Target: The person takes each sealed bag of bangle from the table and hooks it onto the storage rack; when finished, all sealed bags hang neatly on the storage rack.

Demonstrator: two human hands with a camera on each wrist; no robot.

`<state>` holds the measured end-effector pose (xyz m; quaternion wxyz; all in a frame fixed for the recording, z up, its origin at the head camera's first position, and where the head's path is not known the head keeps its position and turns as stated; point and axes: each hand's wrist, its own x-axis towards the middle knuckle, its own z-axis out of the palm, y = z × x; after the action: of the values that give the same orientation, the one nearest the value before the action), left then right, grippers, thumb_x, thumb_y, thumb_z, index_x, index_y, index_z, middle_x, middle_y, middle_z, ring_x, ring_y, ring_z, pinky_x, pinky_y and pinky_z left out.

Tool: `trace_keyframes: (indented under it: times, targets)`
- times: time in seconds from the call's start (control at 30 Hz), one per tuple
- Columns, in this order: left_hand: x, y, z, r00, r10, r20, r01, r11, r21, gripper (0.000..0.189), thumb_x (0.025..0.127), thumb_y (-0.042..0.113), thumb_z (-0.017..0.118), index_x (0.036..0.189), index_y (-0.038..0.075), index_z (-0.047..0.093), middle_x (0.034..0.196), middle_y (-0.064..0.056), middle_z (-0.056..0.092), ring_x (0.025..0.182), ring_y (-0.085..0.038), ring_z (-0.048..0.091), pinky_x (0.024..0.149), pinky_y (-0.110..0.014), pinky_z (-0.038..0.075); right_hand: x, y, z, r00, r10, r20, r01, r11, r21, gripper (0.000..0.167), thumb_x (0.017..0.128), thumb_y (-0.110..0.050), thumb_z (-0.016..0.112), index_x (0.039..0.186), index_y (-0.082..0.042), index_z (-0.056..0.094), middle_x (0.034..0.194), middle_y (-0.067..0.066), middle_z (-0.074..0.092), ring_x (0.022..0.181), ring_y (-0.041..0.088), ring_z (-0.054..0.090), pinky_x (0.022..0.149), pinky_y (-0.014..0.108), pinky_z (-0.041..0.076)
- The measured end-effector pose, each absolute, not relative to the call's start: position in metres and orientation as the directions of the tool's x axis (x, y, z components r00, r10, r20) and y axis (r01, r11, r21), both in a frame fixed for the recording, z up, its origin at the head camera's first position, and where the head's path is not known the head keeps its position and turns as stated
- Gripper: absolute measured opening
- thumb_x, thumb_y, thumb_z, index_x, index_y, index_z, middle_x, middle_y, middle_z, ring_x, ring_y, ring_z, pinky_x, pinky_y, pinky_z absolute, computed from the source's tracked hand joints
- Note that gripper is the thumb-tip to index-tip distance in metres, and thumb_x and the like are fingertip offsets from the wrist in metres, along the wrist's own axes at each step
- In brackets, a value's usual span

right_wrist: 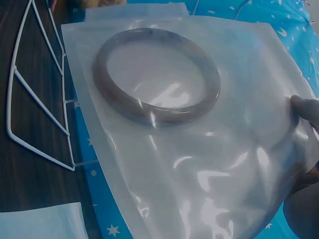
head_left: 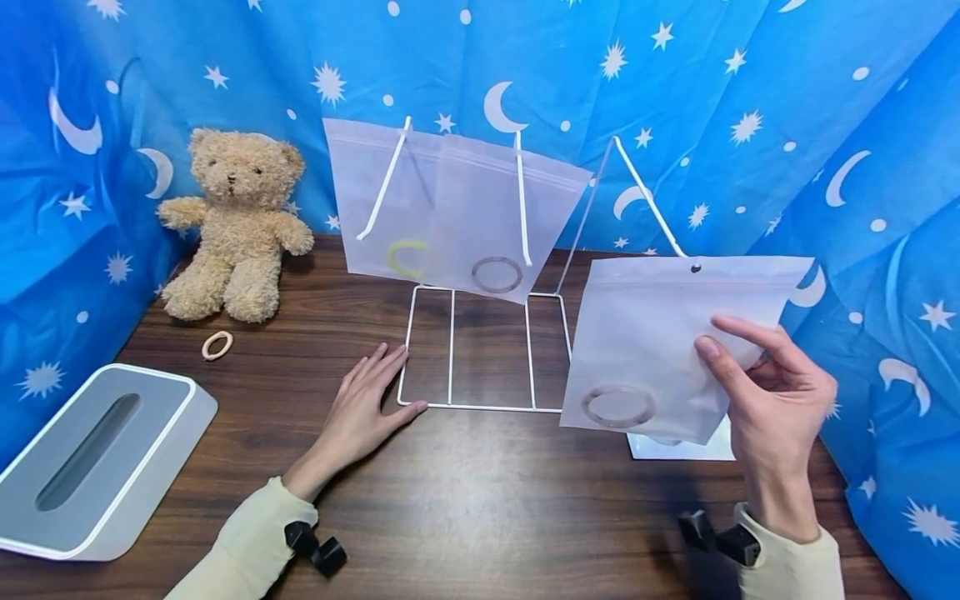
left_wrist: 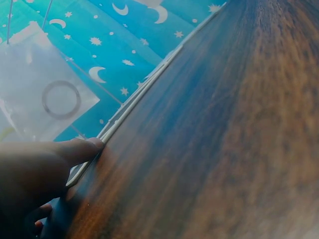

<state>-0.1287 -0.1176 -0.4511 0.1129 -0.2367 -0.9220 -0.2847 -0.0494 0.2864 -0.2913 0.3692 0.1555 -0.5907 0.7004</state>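
Observation:
My right hand (head_left: pixel 787 392) pinches a frosted zip bag (head_left: pixel 652 333) by its right side, thumb in front. A greyish-brown bangle (right_wrist: pixel 157 117) lies inside the bag. The bag's hanging hole is right by the tip of the rack's right prong (head_left: pixel 648 196); I cannot tell whether the prong is through it. My left hand (head_left: pixel 363 400) rests at the front left corner of the white wire rack (head_left: pixel 487 407), fingers extended, thumb on the frame. Two more frosted bags hang on the other prongs, one with a yellow-green ring (head_left: pixel 397 265), one with a brown bangle (head_left: pixel 497 288).
Under the held bag, a pale flat packet (head_left: pixel 678 450) lies on the wooden table (head_left: pixel 480 508). To the left are a teddy bear (head_left: pixel 236 225), a small beige ring (head_left: pixel 217 346) and a grey-topped tissue box (head_left: pixel 161 467). A blue starry curtain (head_left: pixel 750 100) surrounds the table.

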Motion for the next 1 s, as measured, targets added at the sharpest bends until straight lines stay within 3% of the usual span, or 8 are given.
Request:
trace_keyframes:
  times: [0.4, 0.6, 1.0]
  targets:
    - [-0.129, -0.117, -0.452, -0.859, 0.372, 0.351, 0.505, 0.724, 0.469, 0.081, 0.086, 0.051, 0.071, 0.147, 0.005, 0.043, 0.151, -0.009, 0.041, 0.143, -0.031, 0.027, 0.114, -0.052, 0.019, -0.063, 0.291, -0.301, -0.691, 0.320, 0.649, -0.688, -0.014, -0.726, 0.036, 0.075, 0.027, 0.066, 0.110, 0.026, 0.058, 0.109, 0.031, 0.065, 0.099, 0.033, 0.068, 0.078, 0.032, 0.057]
    - [-0.129, -0.118, -0.452, -0.857, 0.369, 0.359, 0.507, 0.726, 0.465, 0.082, 0.086, 0.052, 0.071, 0.147, 0.005, 0.044, 0.151, -0.009, 0.042, 0.143, -0.031, 0.028, 0.114, -0.052, 0.019, -0.092, 0.292, -0.306, -0.722, 0.303, 0.622, -0.662, -0.039, -0.749, 0.035, 0.076, 0.024, 0.068, 0.110, 0.023, 0.060, 0.101, 0.028, 0.068, 0.095, 0.032, 0.069, 0.077, 0.031, 0.058]
    - [-0.130, -0.119, -0.453, -0.857, 0.371, 0.357, 0.508, 0.720, 0.472, 0.082, 0.086, 0.051, 0.071, 0.147, 0.004, 0.043, 0.151, -0.009, 0.041, 0.143, -0.030, 0.027, 0.114, -0.052, 0.018, -0.165, 0.288, -0.304, -0.813, 0.328, 0.482, -0.554, -0.179, -0.813, 0.039, 0.078, 0.010, 0.076, 0.115, 0.016, 0.063, 0.110, 0.022, 0.064, 0.107, 0.032, 0.060, 0.086, 0.034, 0.055]
